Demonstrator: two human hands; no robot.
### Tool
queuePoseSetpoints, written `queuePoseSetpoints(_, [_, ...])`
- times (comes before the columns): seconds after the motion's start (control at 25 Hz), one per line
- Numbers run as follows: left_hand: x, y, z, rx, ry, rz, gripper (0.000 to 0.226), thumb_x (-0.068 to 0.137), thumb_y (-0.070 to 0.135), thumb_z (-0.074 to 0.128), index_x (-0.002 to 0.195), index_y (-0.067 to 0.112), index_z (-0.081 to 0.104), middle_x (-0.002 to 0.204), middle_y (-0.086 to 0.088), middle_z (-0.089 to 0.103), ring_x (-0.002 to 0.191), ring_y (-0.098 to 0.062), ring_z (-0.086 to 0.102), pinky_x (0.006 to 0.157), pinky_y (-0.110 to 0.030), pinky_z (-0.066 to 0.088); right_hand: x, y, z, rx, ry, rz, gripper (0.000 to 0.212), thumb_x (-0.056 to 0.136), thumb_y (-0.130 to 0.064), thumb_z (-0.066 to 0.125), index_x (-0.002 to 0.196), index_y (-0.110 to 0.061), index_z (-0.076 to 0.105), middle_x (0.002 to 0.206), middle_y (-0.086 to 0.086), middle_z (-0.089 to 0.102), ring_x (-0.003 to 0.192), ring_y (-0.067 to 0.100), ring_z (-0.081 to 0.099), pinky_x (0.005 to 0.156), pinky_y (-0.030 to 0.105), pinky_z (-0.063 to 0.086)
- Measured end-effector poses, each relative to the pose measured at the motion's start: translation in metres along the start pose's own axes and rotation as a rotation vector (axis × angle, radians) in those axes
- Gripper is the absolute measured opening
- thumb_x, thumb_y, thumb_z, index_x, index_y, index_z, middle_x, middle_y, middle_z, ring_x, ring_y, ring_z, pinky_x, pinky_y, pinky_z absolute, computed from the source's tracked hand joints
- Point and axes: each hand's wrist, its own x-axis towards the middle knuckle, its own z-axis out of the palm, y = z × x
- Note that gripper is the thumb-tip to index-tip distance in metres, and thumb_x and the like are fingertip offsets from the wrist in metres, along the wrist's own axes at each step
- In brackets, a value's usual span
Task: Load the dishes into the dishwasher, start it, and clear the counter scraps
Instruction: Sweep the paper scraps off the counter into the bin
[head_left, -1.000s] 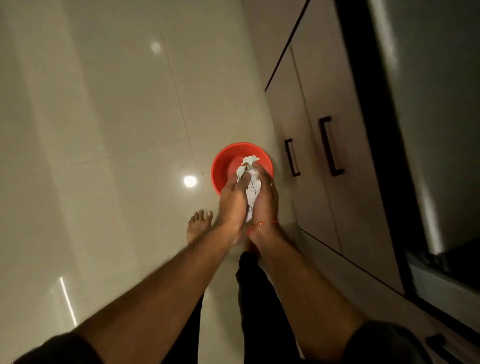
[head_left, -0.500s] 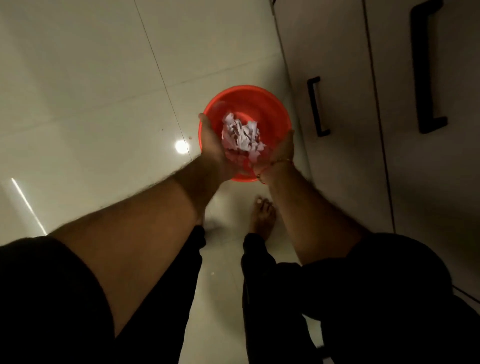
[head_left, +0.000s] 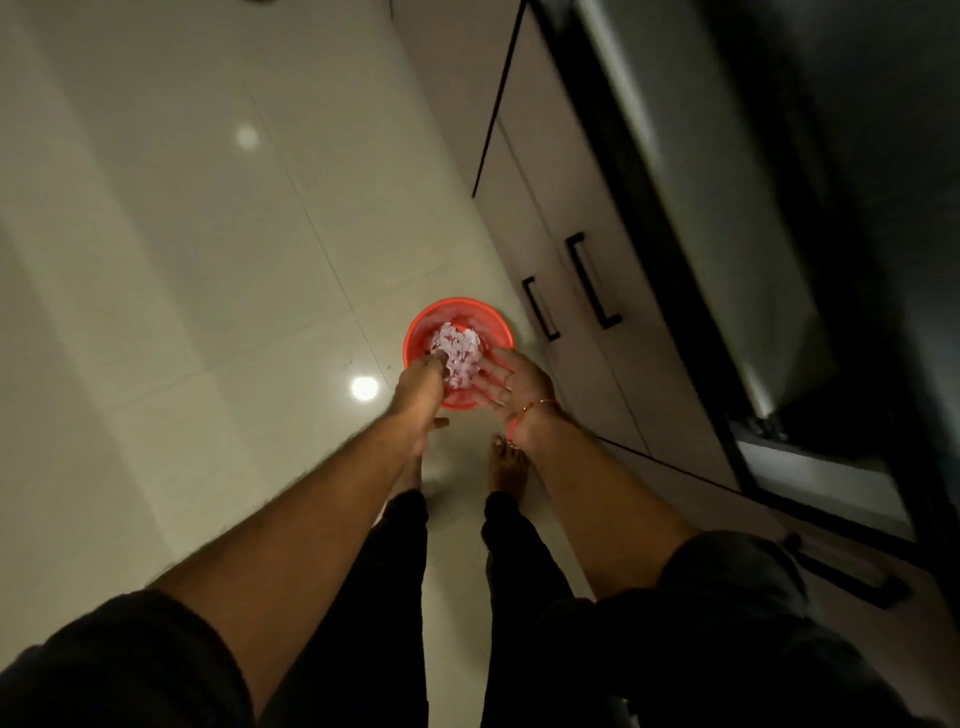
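Step in hand: scrap disposal. The paper scraps (head_left: 456, 352) lie heaped in the red bin (head_left: 422, 328), frame centre. Left hand (head_left: 422, 380) fingers bent, grasp undeterminable; right hand (head_left: 511, 382) spread, palm up, empty. Next move, judged: withdraw both hands clear.

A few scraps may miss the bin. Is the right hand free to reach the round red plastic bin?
Probably yes: the right hand hovers open just above the round red plastic bin, with nothing between them.

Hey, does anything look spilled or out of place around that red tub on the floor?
Nothing stands out. The white scraps sit over the red tub, between the left hand and right hand; none show on the floor tiles.
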Motion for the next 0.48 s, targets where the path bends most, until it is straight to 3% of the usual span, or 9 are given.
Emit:
queuePoseSetpoints(0.12, [-0.084,0.017,-0.010,0.243,-0.027,0.281,0.033,0.105,0.034,0.042,0.130,0.023,0.060,0.127,0.000,0.066,0.104,-0.016,0.061,0.092,-0.042,0.051,-0.092,-0.016,0.008,-0.185,-0.017,-0.158,0.037,0.101,-0.024,0.049,0.132,-0.004,0.055,0.096,-0.001,0.062,0.095,0.022,0.061,0.086,0.034,0.053])
queuePoseSetpoints(0.24, [-0.155,0.027,-0.015,0.428,-0.092,0.509,0.030,0.105,0.024,0.046,0.129,0.019,0.064,0.126,0.001,0.062,0.106,-0.015,0.056,0.094,-0.037,0.049,-0.182,-0.024,0.009,-0.397,0.023,-0.379,0.019,0.100,-0.021,0.053,0.113,-0.018,0.066,0.091,-0.010,0.063,0.093,0.014,0.061,0.077,0.021,0.050])
queuePoseSetpoints(0.48, [-0.238,0.021,0.004,0.561,-0.224,0.733,0.027,0.104,0.016,0.050,0.128,0.014,0.063,0.115,0.006,0.065,0.102,-0.006,0.060,0.090,-0.020,0.048,-0.284,-0.019,-0.022,-0.231,0.101,-0.544,0.022,0.099,-0.015,0.056,0.114,-0.003,0.065,0.087,-0.001,0.067,0.075,0.012,0.063,0.068,0.026,0.053])
